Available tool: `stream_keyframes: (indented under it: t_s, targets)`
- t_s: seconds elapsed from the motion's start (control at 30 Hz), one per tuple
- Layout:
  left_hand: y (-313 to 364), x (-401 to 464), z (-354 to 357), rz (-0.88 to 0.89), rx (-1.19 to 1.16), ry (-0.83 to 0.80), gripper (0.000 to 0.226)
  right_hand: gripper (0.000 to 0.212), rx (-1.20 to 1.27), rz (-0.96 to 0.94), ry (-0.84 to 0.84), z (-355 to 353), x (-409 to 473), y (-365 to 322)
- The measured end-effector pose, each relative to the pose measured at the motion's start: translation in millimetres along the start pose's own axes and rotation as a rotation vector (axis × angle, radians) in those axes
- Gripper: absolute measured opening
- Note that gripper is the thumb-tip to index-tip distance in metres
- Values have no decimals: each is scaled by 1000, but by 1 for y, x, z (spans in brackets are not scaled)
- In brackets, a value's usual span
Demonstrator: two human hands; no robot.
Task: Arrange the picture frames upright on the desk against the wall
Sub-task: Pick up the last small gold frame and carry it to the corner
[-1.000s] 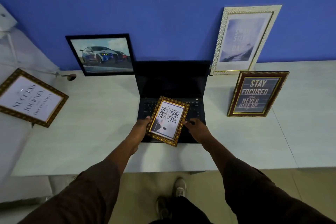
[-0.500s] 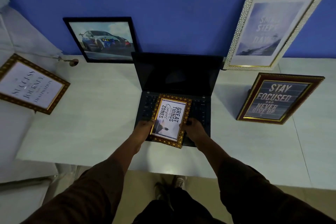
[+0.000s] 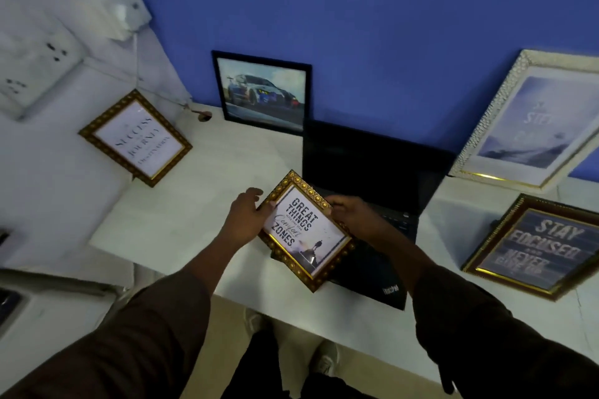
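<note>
Frames: five; both hands' fingers hold small gold frame above laptop.

car frame behind-left of laptop, held frame seemingly above keyboard

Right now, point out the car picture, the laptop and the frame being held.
car picture [image 3: 264, 91], head view, on the car.
laptop [image 3: 372, 165], head view, on the dark screen.
held frame [image 3: 303, 230], head view, on the print.
</note>
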State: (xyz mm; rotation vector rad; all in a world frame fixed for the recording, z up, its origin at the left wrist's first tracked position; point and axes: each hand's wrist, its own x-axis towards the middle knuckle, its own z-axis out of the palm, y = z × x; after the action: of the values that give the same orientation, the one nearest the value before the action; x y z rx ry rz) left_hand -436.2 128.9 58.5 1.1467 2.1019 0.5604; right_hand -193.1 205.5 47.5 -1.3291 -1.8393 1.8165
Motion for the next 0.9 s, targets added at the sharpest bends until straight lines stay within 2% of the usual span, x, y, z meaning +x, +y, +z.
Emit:
stream_keyframes:
  t_s: [0.07, 0.23, 0.4, 0.5, 0.57, 0.63, 0.7, 0.8, 0.9]
  targets:
    - [-10, 4, -23, 36, 39, -34, 32, 27, -1, -33, -54, 8, 15, -21]
    - [-37, 1, -71, 15, -334, 28, 24, 20, 36, -84, -33, 23, 49, -74]
    - [-58, 8, -112, -92, -668, 198, 24, 29, 281, -59, 33, 45, 83, -112]
    - [-66, 12, -134, -134, -885, 203, 27, 29, 406, 3, 57, 79, 103, -129]
    - [-68, 14, -146, -170, -1030, 182, 38, 31, 518, 30, 119, 100, 114, -138]
    - [-80, 23, -159, -253, -1201, 118, 56, 30, 542, 62, 176, 118, 126, -149]
    - [-95, 32, -171, -294, -1299, -59, 74, 30, 527, 81, 171, 133, 137, -156]
    - [-112, 42, -181, -278, -1327, -281, 78, 32, 472, 65, 134, 147, 151, -167]
    - [-124, 56, -188, -274, -1312, -367, 80, 34, 325, 66, 138, 158, 169, -177]
